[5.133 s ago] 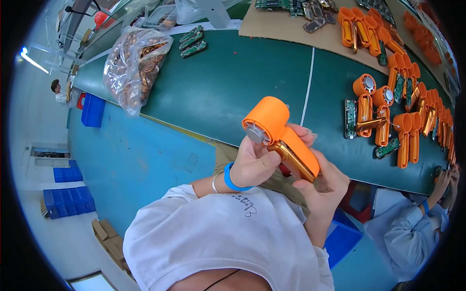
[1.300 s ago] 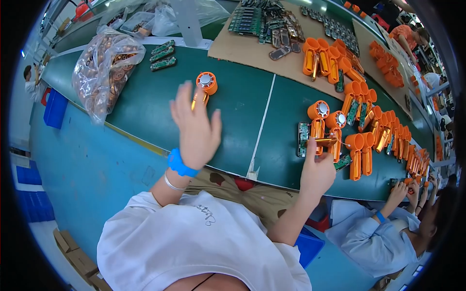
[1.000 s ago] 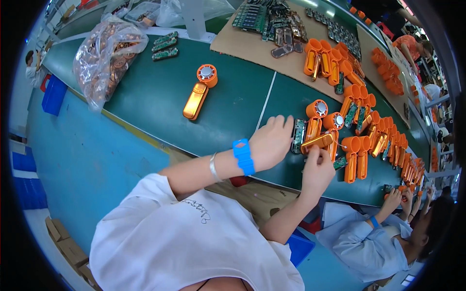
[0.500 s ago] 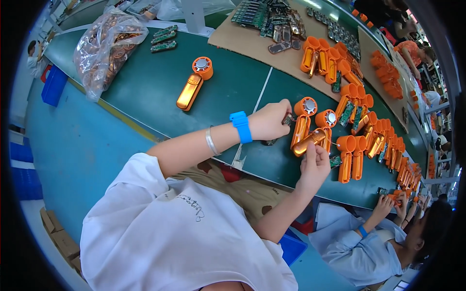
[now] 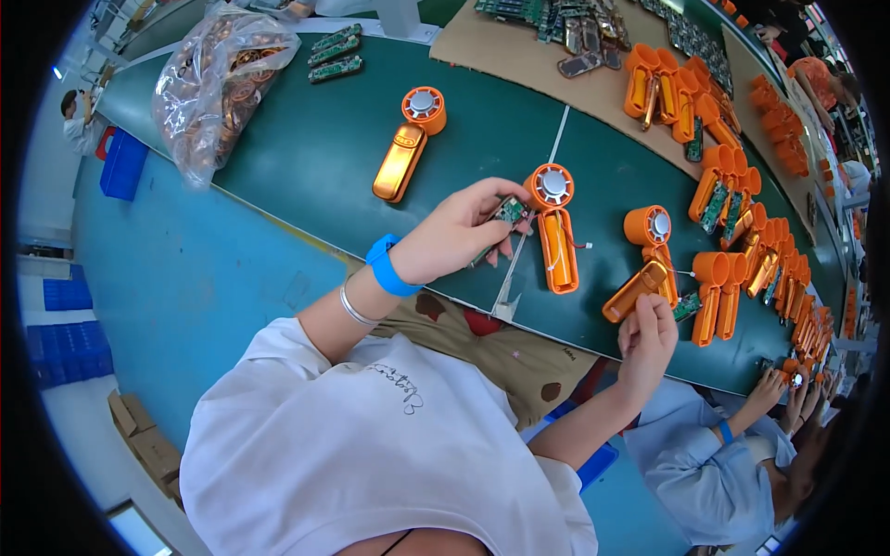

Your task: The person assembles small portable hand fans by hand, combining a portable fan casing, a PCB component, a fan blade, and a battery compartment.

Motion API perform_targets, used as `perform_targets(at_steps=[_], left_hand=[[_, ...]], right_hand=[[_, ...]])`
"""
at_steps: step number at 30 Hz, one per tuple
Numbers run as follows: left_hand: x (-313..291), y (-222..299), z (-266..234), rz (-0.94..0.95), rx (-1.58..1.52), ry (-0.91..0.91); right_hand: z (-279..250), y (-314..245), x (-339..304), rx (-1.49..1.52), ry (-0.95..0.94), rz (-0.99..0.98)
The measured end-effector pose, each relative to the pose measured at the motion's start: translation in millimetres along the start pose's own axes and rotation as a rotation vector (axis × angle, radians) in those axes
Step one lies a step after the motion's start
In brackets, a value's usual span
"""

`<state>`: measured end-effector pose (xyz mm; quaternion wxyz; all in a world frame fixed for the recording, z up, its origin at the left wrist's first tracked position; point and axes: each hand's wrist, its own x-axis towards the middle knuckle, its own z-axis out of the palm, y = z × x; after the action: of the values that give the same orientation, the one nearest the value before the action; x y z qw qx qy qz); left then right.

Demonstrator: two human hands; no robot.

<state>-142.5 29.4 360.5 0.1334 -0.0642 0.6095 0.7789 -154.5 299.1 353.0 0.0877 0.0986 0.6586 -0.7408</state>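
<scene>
My left hand (image 5: 454,233) grips a green circuit board (image 5: 509,212), its fingers curled round it. Thin wires run from the board toward an orange handheld fan (image 5: 559,248) whose handle lies uncovered on the table, its round grey-centred head pointing away from me. My right hand (image 5: 647,347) pinches the lower edge of a shiny orange handle cover (image 5: 634,291). This cover overlaps the handle of a second orange fan (image 5: 646,226) and hides part of it. To the left lies another fan with a glossy cover (image 5: 401,163) over its handle, touched by neither hand.
A clear bag of orange rings (image 5: 222,93) and several circuit boards (image 5: 336,56) lie at the far left. Rows of orange fan housings (image 5: 718,287) extend to the right. Cardboard (image 5: 519,69) at the back bears more boards. A co-worker's hands (image 5: 768,394) work at the right.
My left hand and the board have moved left, and the uncovered fan has come away from the second one. My right hand still pinches the cover. The whole view has shifted slightly.
</scene>
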Motion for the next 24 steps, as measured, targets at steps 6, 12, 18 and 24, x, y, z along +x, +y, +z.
perform_targets(at_steps=[6,12,18,24], left_hand=[[0.2,0.3,-15.0,-0.066,-0.311,-0.084],[-14.6,-5.6,-8.5,-0.139,-0.361,-0.138],[-17.1,-6.5,-5.3,-0.147,-0.386,-0.137],[-15.5,-8.2,-7.9,-0.139,-0.378,-0.142]], right_hand=[[9.9,-1.0,-11.9,-0.527,0.257,-0.18],[60.6,-16.3,-21.8,-0.737,0.059,-0.572],[78.0,3.4,9.5,-0.536,-0.197,-0.616],[96.1,-4.6,16.8,-0.219,-0.233,-0.358]])
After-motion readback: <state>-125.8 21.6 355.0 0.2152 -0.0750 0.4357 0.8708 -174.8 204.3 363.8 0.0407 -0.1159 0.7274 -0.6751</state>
